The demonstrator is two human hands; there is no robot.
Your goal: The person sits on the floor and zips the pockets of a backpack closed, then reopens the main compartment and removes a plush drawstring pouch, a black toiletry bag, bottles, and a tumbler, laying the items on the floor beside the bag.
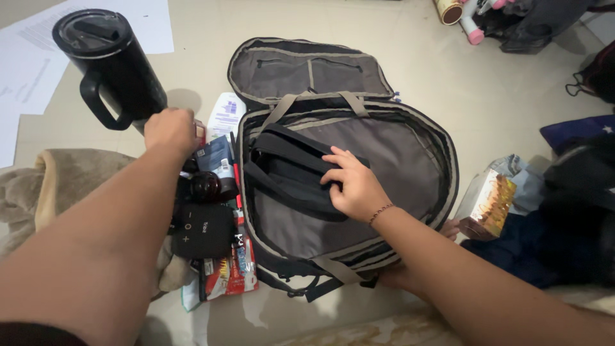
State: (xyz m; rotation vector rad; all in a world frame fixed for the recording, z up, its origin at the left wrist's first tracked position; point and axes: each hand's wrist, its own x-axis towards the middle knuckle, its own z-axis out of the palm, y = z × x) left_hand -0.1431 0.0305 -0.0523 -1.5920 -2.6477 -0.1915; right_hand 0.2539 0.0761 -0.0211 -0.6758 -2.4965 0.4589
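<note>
An open grey-and-black backpack (410, 160) lies flat on the floor, its lid (307, 67) folded back. My right hand (352, 182) presses a folded black item (288, 170) down inside the main compartment. My left hand (172, 130) is closed over something small and red among a pile of items left of the bag; what it grips is mostly hidden. Below it lie a dark blue packet (214, 157), a round dark object (205, 186), a black speaker (204, 230) and red snack packets (225, 272).
A large black lidded mug with handle (106, 64) stands at the far left on white papers (25, 70). A beige plush cloth (57, 182) lies at left. A gold box in plastic (490, 202) and dark clothes (564, 224) are at right.
</note>
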